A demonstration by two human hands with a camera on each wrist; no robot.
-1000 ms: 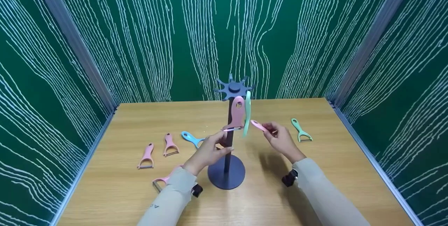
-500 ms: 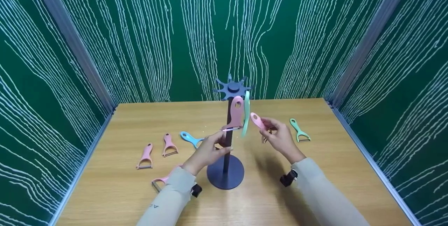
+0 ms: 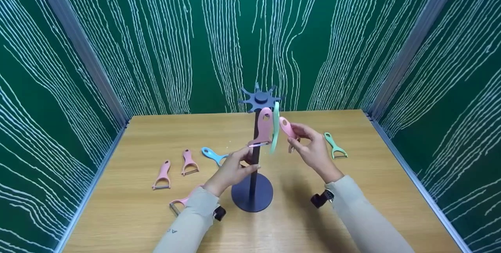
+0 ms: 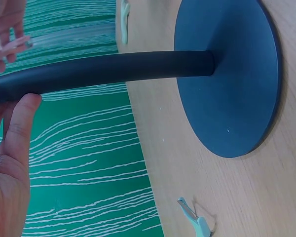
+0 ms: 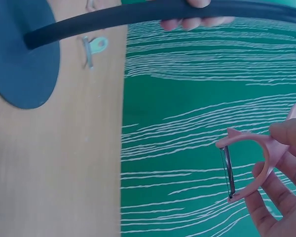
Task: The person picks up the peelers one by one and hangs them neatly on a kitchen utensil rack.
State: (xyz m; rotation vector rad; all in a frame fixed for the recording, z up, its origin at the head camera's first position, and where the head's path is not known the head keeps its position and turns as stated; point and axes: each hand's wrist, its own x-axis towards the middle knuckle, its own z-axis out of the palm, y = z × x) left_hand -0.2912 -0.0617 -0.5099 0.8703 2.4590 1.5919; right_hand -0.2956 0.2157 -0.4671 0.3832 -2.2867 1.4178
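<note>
A dark stand (image 3: 263, 194) has a round base, an upright pole (image 4: 123, 66) and a notched, star-shaped top (image 3: 261, 98). My left hand (image 3: 231, 170) grips the pole midway up. From the top hang a pink peeler (image 3: 265, 127) and, just right of it, a green peeler (image 3: 275, 127) seen edge-on. Thumb and fingers of my right hand (image 3: 313, 149) pinch another pink Y-shaped peeler (image 3: 287, 127), its holed handle end up, close beside the green one. In the right wrist view this held peeler's (image 5: 272, 148) blade shows free of the fingers.
On the wooden table (image 3: 156, 135) lie a blue peeler (image 3: 213, 155) and several pink ones, such as one pink peeler (image 3: 164, 174) at left; another is partly under my left sleeve. A second green peeler (image 3: 334, 146) lies right. Green, white-lined panels (image 3: 219, 41) enclose the table.
My right hand has raised the pink peeler toward the stand's top, and its handle has turned more upright, showing the hole. My left hand keeps its place on the pole.
</note>
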